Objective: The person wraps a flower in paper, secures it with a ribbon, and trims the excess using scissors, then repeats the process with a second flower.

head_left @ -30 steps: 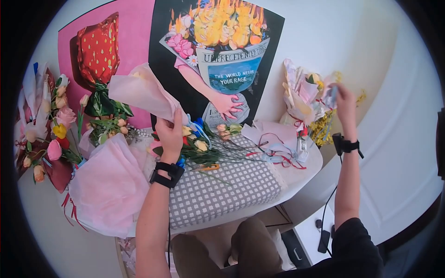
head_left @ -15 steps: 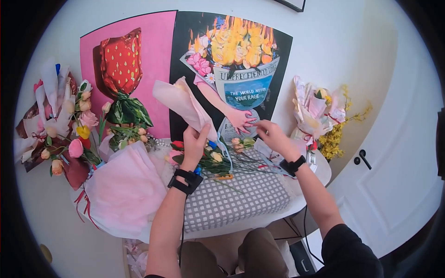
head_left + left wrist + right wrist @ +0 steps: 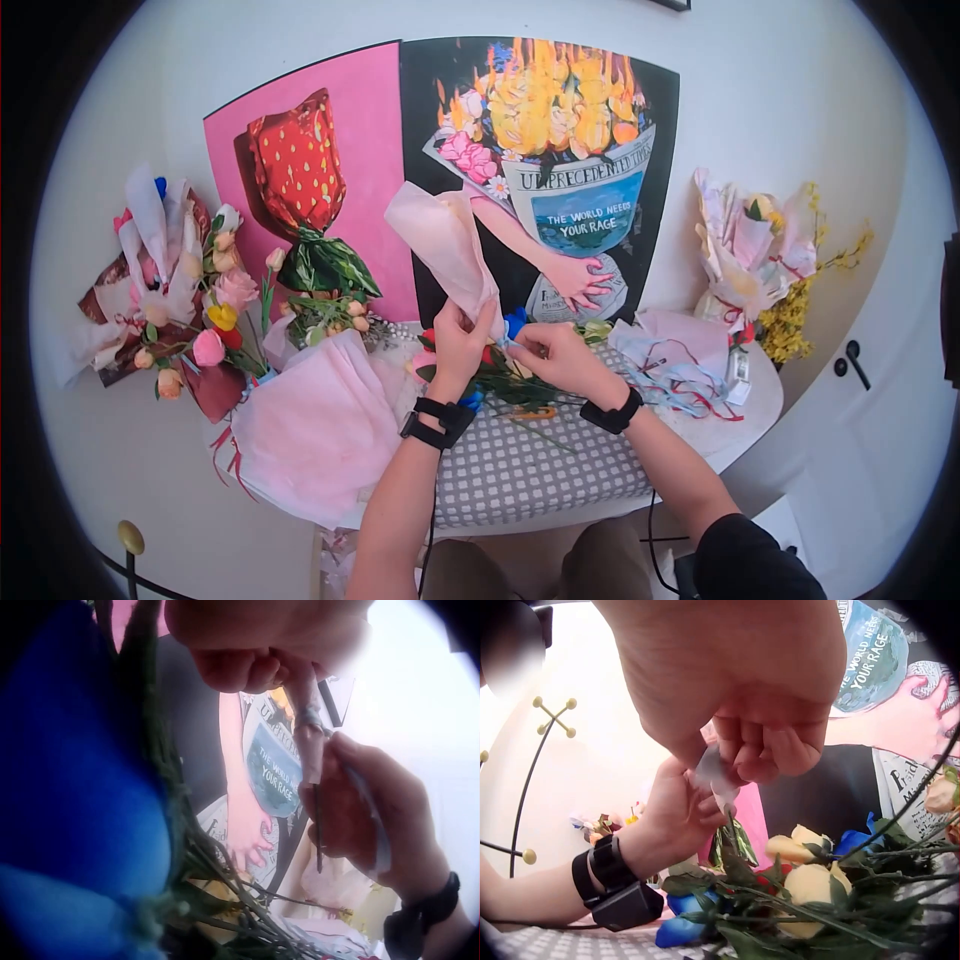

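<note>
In the head view, my left hand (image 3: 462,345) grips the narrow lower end of a pale pink paper cone (image 3: 440,240), tilted up to the left. Beside it, my right hand (image 3: 565,358) pinches a pale blue ribbon. The left wrist view shows this ribbon (image 3: 369,806) wound round the paper's narrow end and trailing by the right hand (image 3: 394,799); a thin dark stem (image 3: 319,832) sticks out below. In the right wrist view, the ribbon (image 3: 711,769) lies between the fingertips of the right hand (image 3: 735,675), close to the left hand (image 3: 671,825).
Below the hands, loose flowers lie on a checked cloth (image 3: 540,480). Pink paper sheets (image 3: 315,425) cover the table's left part; ribbons (image 3: 690,385) lie at the right. Bouquets stand at both sides, and two pictures (image 3: 590,210) stand behind.
My right hand has come from the far right, beside the standing bouquet, to the cone's lower end. My left hand keeps its grip on the cone. The head view has shifted.
</note>
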Action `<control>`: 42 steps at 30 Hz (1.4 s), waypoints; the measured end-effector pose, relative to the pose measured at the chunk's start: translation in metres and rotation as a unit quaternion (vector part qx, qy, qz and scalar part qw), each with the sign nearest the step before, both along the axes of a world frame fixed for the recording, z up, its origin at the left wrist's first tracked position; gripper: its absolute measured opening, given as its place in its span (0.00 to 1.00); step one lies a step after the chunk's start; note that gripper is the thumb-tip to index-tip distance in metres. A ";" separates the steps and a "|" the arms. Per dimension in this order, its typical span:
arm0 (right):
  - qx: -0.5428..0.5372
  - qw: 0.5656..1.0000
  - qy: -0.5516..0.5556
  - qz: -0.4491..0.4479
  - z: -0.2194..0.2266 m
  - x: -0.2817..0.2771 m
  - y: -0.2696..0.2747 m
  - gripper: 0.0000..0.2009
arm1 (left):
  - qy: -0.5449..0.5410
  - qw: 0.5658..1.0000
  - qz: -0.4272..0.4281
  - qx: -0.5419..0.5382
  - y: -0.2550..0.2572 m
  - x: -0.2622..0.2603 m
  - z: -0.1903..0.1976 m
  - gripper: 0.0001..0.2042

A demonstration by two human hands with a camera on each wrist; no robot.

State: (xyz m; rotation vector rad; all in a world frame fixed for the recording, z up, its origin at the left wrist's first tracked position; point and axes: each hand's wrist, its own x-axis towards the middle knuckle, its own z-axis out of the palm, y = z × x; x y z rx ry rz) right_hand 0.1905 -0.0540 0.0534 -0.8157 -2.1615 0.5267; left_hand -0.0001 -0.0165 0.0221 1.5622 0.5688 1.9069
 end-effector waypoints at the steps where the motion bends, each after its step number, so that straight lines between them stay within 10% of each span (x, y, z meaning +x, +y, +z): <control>1: 0.068 0.997 0.021 -0.001 -0.006 0.000 0.002 0.12 | 0.024 0.999 0.018 -0.013 0.002 -0.002 -0.003 0.14; 19: -0.007 0.995 0.102 0.006 -0.026 0.023 0.008 0.07 | -0.182 0.976 0.099 -0.074 0.001 -0.013 0.009 0.09; 28: 0.129 0.983 0.134 -0.003 -0.025 0.018 0.008 0.10 | -0.003 0.993 0.084 -0.082 -0.007 0.009 -0.003 0.10; 42: -0.111 0.954 0.259 0.105 -0.032 0.019 0.012 0.09 | 0.045 0.996 0.017 -0.076 -0.005 0.003 -0.010 0.08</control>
